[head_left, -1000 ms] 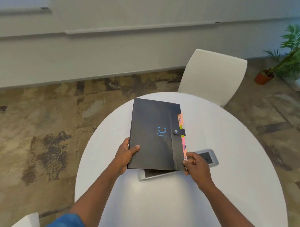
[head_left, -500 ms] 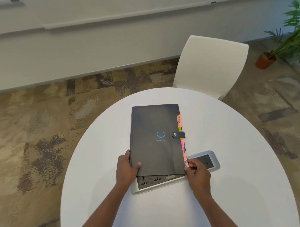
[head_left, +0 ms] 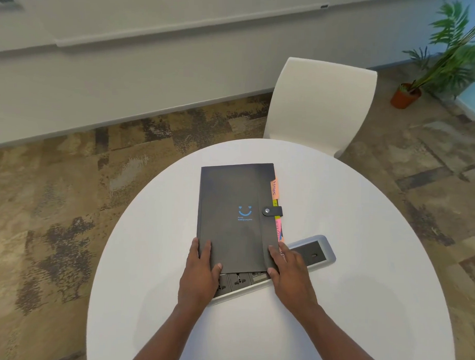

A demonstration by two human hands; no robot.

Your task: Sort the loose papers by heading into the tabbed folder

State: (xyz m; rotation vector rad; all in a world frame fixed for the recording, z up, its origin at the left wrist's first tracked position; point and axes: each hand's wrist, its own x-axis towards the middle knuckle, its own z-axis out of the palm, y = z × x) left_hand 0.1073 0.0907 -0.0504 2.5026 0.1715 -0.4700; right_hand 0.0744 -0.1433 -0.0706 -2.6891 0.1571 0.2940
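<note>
Head view. A closed black tabbed folder (head_left: 235, 220) lies flat on the round white tabletop (head_left: 362, 265), its near edge overlapping a grey recessed socket panel (head_left: 313, 252) set into the surface. The folder's strap (head_left: 272, 211) is snapped shut over the right edge, where coloured index tabs (head_left: 275, 188) protrude; the topmost, orange, reads "Sports".

The left hand (head_left: 199, 272) rests at the folder's near left corner: the fingers (head_left: 194, 249) lie along the left edge, nearly straight, and the thumb (head_left: 216, 268) presses on the cover beside the near edge. The right hand (head_left: 289, 273) sits at the near right corner, fingers extended over the cover's right margin and the lower tabs, thumb at the near edge. Both hands lie flat and relaxed against the folder, touching it without curling round it.

Behind the tabletop stands a white chair (head_left: 319, 104); a potted plant (head_left: 434, 68) occupies the far right corner of the patterned carpet (head_left: 55, 200). Loose papers cannot be seen outside the folder.
</note>
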